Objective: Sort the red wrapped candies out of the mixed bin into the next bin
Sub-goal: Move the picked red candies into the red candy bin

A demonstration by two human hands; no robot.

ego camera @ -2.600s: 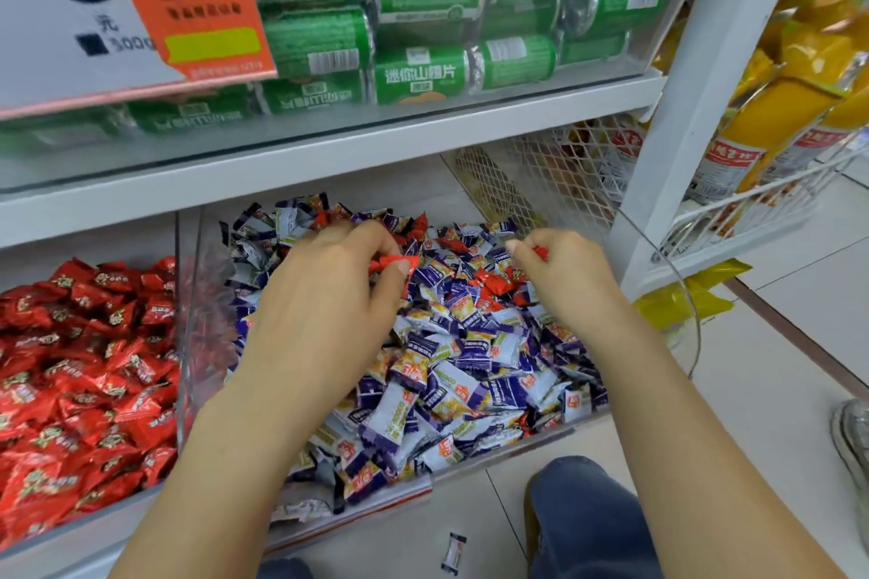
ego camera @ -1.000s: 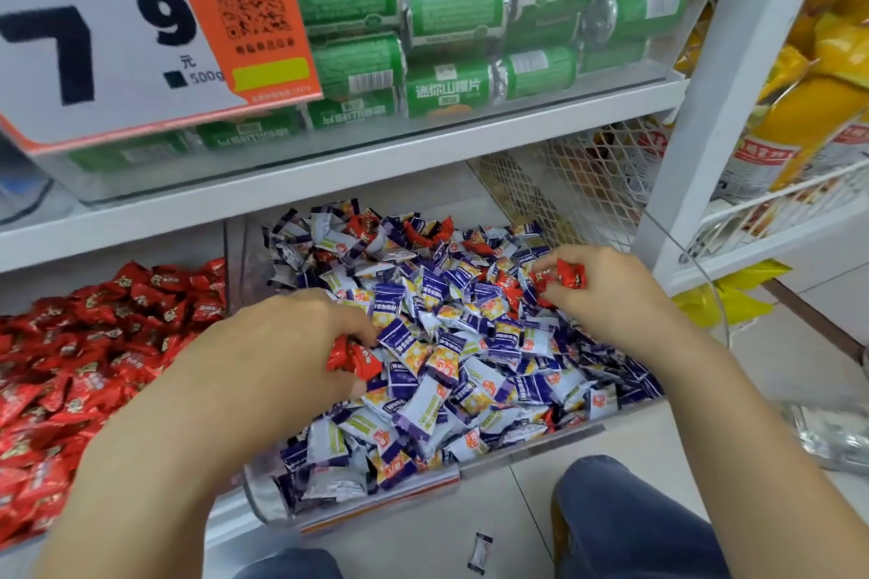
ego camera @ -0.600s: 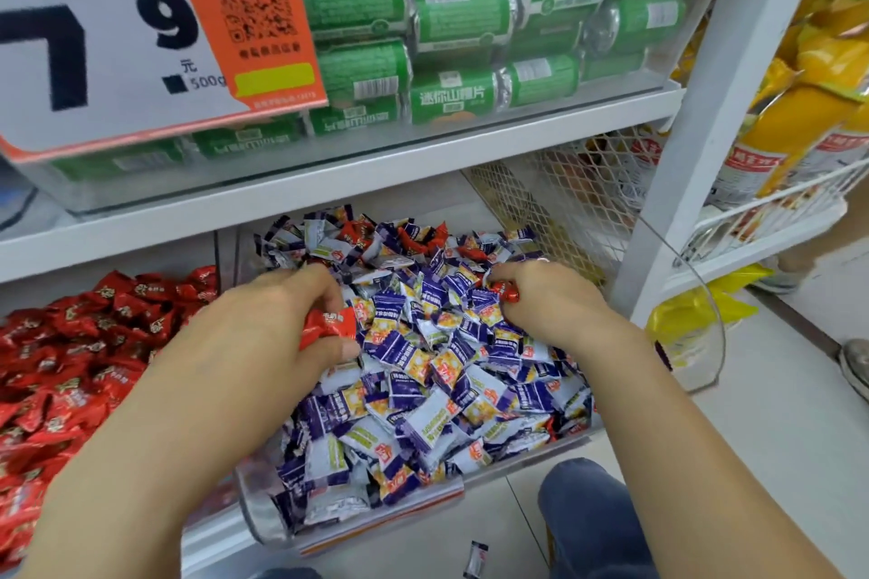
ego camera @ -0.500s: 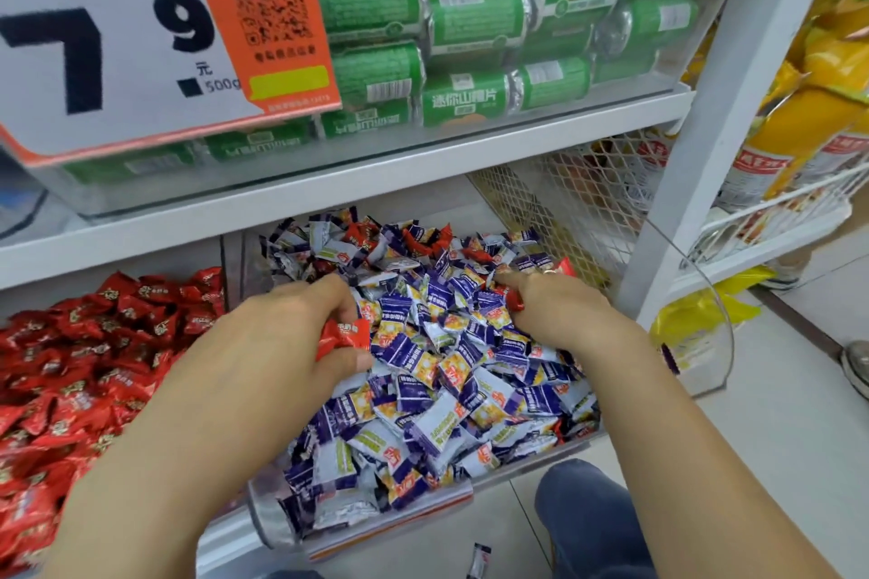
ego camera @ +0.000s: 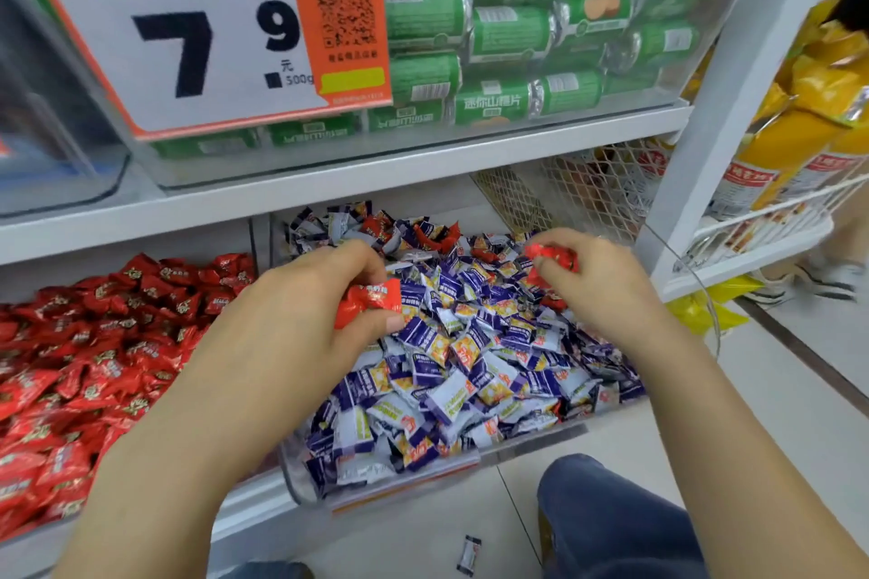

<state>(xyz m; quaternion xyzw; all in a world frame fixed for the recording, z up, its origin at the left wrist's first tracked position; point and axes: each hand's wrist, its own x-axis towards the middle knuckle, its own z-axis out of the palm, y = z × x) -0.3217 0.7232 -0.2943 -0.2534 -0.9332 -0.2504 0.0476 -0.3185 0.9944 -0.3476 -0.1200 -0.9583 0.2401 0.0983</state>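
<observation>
— His right hand (ego camera: 597,292) has lifted off the heap since a moment ago; the left hand (ego camera: 301,320) has barely shifted.

— One purple-and-white candy (ego camera: 469,555) is already on the floor by his knee. More could follow?

— Easily. The left fingers are curled round a red wrapped candy (ego camera: 371,299), maybe several, low over the mixed bin (ego camera: 526,440). An overfull fist may shed one back among the purple.

— And the right?

— Thumb and fingertips pinch another red candy (ego camera: 552,256), a light hold on slippery wrap. It has to cross the whole heap to reach the red bin (ego camera: 94,343) on his left.

— Reds remain at the back (ego camera: 439,237).
</observation>
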